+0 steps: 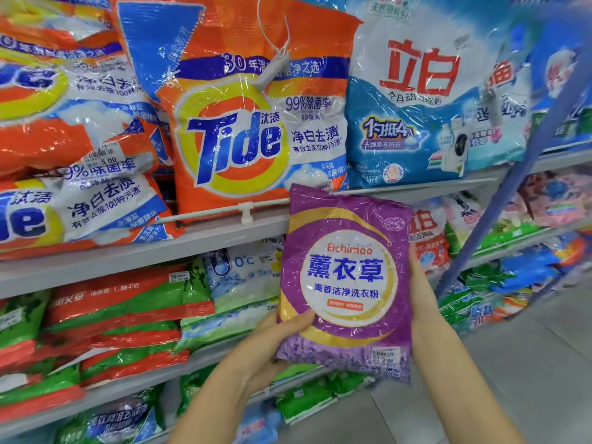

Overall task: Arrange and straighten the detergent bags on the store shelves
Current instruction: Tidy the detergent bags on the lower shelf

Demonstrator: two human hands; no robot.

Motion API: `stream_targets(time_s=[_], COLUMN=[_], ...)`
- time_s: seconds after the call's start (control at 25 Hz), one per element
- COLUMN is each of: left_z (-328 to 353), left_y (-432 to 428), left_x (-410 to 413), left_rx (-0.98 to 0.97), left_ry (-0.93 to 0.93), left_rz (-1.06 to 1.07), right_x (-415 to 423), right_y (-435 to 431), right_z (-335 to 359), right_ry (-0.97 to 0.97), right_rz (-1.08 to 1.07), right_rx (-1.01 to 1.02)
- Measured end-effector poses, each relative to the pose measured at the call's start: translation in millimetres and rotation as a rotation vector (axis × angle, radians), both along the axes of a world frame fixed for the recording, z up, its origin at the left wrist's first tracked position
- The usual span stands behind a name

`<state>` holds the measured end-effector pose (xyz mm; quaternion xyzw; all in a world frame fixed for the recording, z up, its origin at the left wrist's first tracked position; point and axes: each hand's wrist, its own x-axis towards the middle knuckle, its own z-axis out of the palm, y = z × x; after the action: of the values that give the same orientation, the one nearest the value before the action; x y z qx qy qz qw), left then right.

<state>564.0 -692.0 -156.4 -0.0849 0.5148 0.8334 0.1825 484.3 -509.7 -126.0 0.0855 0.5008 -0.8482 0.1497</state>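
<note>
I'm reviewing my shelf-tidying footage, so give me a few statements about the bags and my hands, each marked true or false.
1. The left hand and right hand both hold the purple bag. True.
2. The purple bag lies flat on a shelf. False: it is held upright in front of the shelves.
3. The orange Tide bag stands upright on the upper shelf. True.
4. The blue and white bag sits left of the orange Tide bag. False: it sits to its right.
5. The red and green bags lie stacked flat. True.
</note>
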Motion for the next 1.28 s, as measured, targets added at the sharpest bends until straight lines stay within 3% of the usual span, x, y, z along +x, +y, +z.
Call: stream_targets(time_s=[0.16, 0.24, 0.68, 0.88, 1.28], left_z=[9, 9, 3, 9, 19], left_y=[12, 18, 135, 228, 460], left_x=[-12, -19, -54, -75, -128], left_rx=[-0.046, -0.056, 0.040, 0.064, 0.023], left_ry=[0.045, 0.044, 0.047, 0.136, 0.192], left_rz=[0.004, -0.014, -0.136, -0.198, -0.322], right_x=[-11, -18, -31, -39, -81], right_y=[29, 42, 172, 271, 500], right_z=[37, 42, 67, 81, 111], right_ry=[0.185, 0.249, 0.261, 0.278, 0.391], right_rz=[-0.023, -0.039, -0.297, -0.374, -0.573], right_rx=[-0.056, 0.074, 0.218, 0.209, 0.474])
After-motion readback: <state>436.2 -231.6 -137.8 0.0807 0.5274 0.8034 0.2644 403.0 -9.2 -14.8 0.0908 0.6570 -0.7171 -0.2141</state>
